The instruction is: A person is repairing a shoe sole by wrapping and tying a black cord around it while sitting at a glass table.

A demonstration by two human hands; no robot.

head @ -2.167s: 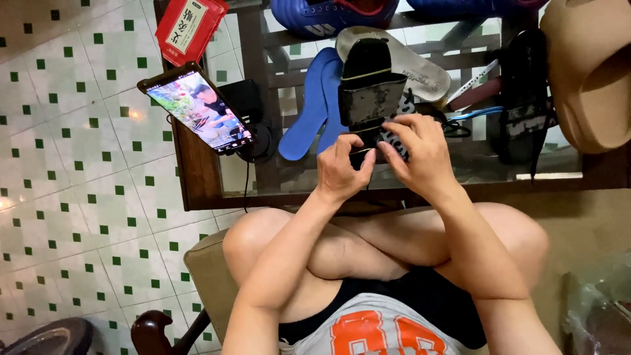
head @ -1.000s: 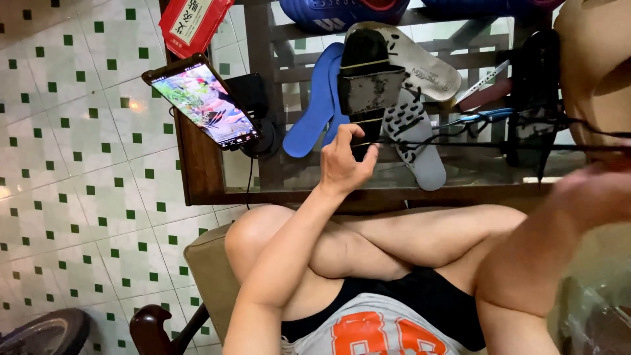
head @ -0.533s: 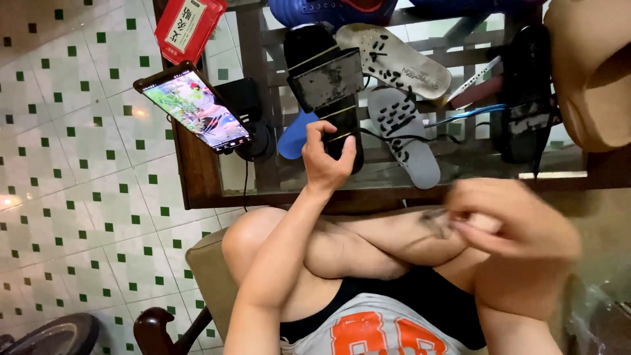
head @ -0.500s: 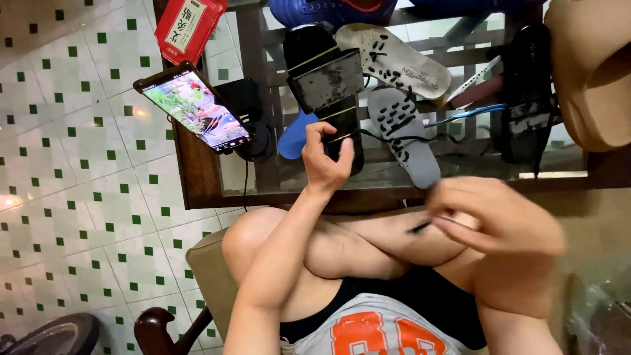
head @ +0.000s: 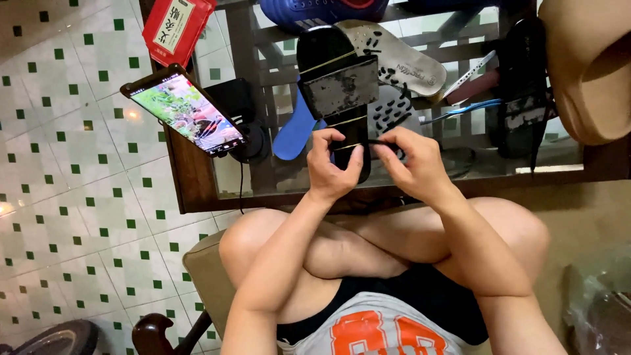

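Observation:
A black slipper with a worn grey strap and thin bands wrapped across it stands on end over a glass table. My left hand grips its near end, thumb on the sole. My right hand is beside it, fingers pinching a thin dark band that reaches toward the slipper's near end. Both forearms rise from my crossed legs.
A phone with a lit screen leans on a black stand at the table's left. A blue insole, a perforated grey insole, a blue shoe, a red packet, another black sandal and a tan cushion surround it. Tiled floor lies to the left.
My right hand left the slipper, swung low to the right, then came back up with a thin band. My left hand kept hold and shifted the slipper slightly left.

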